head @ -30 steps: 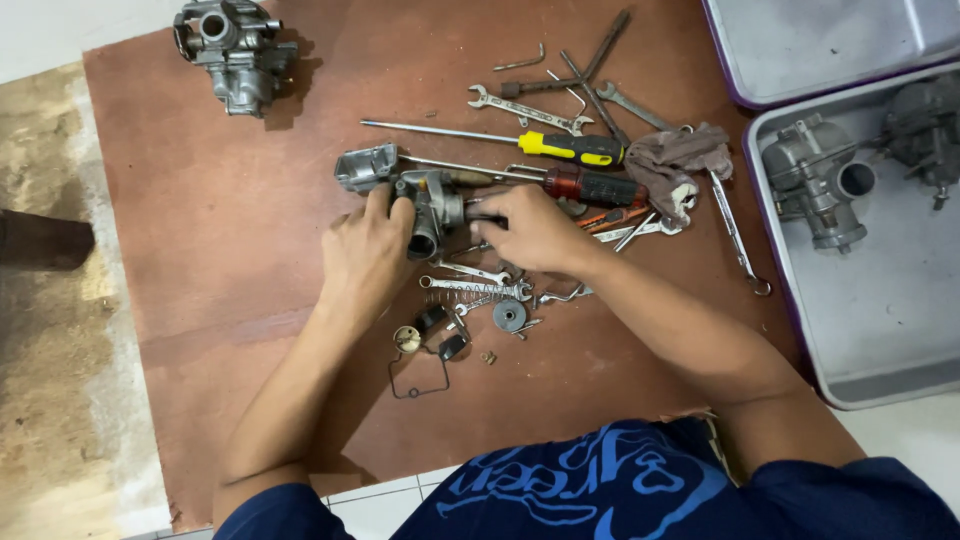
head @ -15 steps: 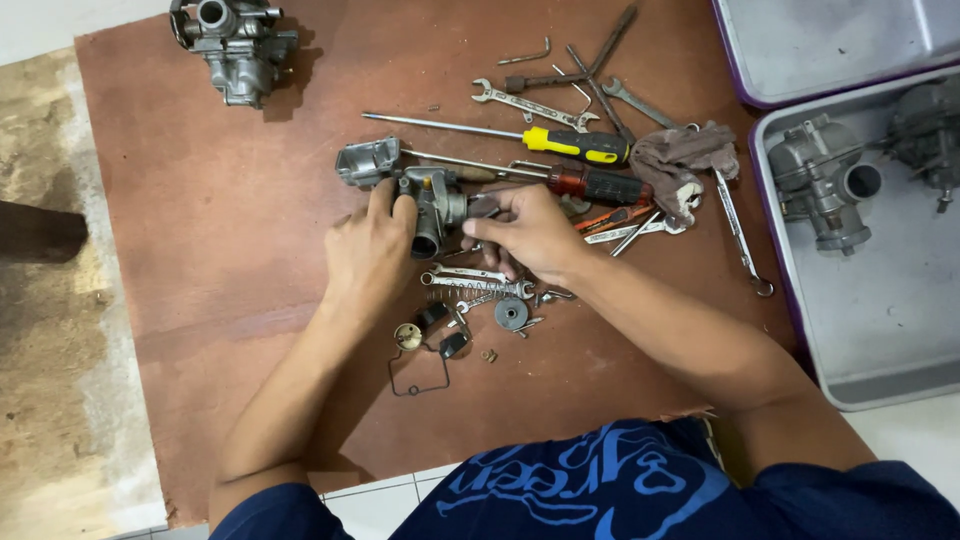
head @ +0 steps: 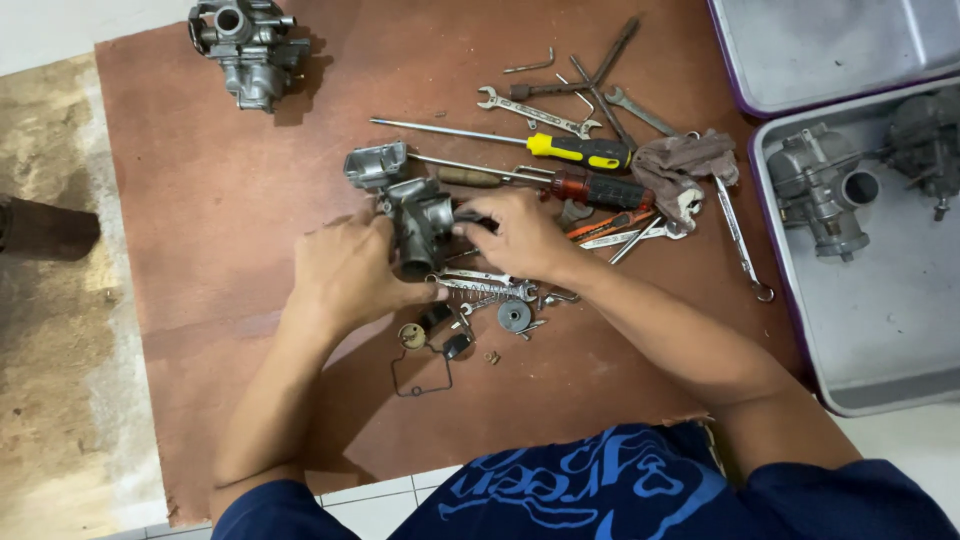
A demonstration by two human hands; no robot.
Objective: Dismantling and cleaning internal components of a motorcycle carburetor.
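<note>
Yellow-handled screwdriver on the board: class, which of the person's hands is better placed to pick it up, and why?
Probably the right. The right hand lies just below the yellow-handled screwdriver, with only the red-handled tool between. The left hand sits farther away, steadying the carburetor body.

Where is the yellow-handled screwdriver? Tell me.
In the head view, the yellow-handled screwdriver lies on the brown board beyond the right hand, between the silver open-ended spanner and the red-handled screwdriver.

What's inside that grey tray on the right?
The grey tray holds a grey metal carburetor and a darker engine part at its far end. The rest is bare. The picture's edge cuts off its right side, so anything there is unseen.
</note>
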